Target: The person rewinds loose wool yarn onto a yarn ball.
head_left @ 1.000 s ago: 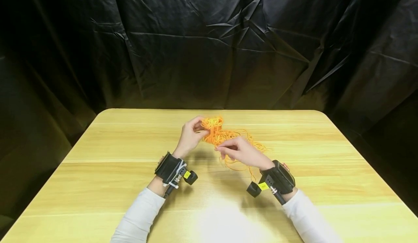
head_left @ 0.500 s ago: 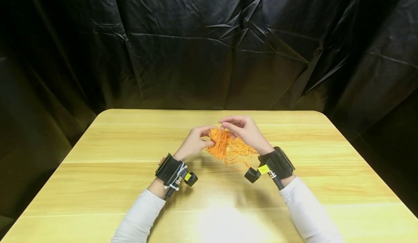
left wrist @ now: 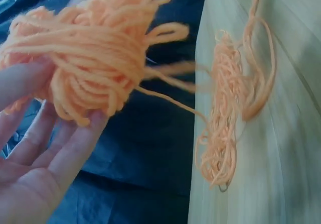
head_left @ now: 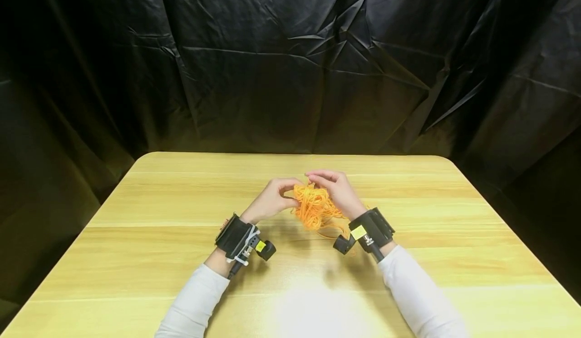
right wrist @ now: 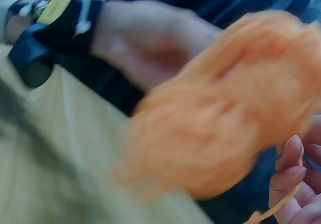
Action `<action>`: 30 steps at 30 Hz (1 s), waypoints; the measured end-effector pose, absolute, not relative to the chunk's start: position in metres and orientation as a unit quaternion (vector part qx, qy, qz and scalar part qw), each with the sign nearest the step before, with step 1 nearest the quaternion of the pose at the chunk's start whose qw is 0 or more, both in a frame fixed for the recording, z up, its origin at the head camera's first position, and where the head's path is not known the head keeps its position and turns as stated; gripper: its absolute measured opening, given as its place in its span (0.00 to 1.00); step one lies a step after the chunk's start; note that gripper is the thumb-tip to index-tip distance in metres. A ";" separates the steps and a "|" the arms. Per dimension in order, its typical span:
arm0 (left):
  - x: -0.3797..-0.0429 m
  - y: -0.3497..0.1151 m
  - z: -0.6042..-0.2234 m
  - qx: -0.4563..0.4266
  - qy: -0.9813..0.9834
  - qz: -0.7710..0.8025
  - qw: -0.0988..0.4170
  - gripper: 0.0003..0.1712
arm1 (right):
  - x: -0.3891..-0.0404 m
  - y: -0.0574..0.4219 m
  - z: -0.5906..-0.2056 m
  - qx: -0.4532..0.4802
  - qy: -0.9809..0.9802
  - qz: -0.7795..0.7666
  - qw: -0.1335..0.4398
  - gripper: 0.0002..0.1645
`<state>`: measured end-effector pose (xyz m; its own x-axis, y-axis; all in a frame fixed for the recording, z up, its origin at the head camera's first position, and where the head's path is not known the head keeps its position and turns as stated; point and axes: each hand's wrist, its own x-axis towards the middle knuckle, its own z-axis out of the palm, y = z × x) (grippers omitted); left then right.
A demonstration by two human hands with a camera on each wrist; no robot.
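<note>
A bundle of orange yarn [head_left: 313,208] is held up off the table, between both hands in the head view. The left hand [head_left: 274,199] grips its left side, thumb and fingers around it. In the left wrist view strands wrap across the middle of the bundle [left wrist: 95,48] and loops stick out at its end. The right hand [head_left: 336,190] is at the bundle's upper right; in the right wrist view its thumb and fingers [right wrist: 291,166] pinch a single strand. That view blurs the bundle [right wrist: 210,118].
A loose heap of the same yarn [left wrist: 223,128] lies on the wooden table [head_left: 181,257], joined to the bundle by strands. Both wrists carry black camera straps [head_left: 236,234]. A black sheet [head_left: 254,75] hangs behind the table's far edge.
The right hand rose from below the bundle to above it, then came slightly down. The bundle turned in the left hand and shifted a little to the right.
</note>
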<state>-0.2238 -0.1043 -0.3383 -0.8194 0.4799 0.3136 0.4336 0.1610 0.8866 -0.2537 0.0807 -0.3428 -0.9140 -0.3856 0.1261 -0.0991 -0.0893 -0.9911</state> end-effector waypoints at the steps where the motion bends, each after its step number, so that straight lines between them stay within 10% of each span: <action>1: -0.224 -0.104 -0.339 0.293 0.756 0.585 0.016 0.16 | -0.253 0.080 -0.348 -0.173 0.665 -0.718 0.107 0.17; 15: -0.228 -0.108 -0.341 0.191 0.700 0.680 -0.111 0.13 | -0.239 0.072 -0.389 -0.195 0.705 -0.669 0.131 0.13; 30: -0.231 -0.109 -0.345 0.180 0.724 0.647 -0.155 0.16 | -0.208 0.076 -0.347 -0.333 0.782 -0.509 0.136 0.13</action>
